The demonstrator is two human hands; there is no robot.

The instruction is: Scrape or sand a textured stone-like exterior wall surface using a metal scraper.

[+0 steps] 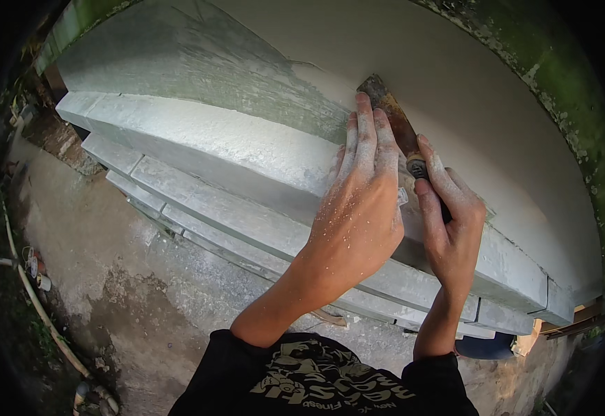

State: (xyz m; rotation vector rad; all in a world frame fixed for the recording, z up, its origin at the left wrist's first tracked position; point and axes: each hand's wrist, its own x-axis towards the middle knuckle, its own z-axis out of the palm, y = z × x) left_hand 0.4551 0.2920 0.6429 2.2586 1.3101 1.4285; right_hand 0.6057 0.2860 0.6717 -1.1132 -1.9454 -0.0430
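Note:
A putty knife with a rusty, stained blade (392, 106) and a dark handle is in the grip of my right hand (456, 218). Its tip rests at the pale wall (469, 104). My left hand (359, 203), dusted with white powder, lies along the blade's left side with straight fingers close together. Its palm side is hidden, and a small white piece (402, 196) shows beside the thumb. Left of the blade, a scraped grey-green patch (260, 104) spreads over the wall. White dust coats the ledge (203, 122) below it.
Stepped concrete slabs (219, 208) run below the ledge, over a stained concrete floor (141, 291). Plastic pipes (42, 312) lie along the left side. A dark blue object (487, 346) sits under the lower right end. Mossy green edging (557, 99) borders the wall at right.

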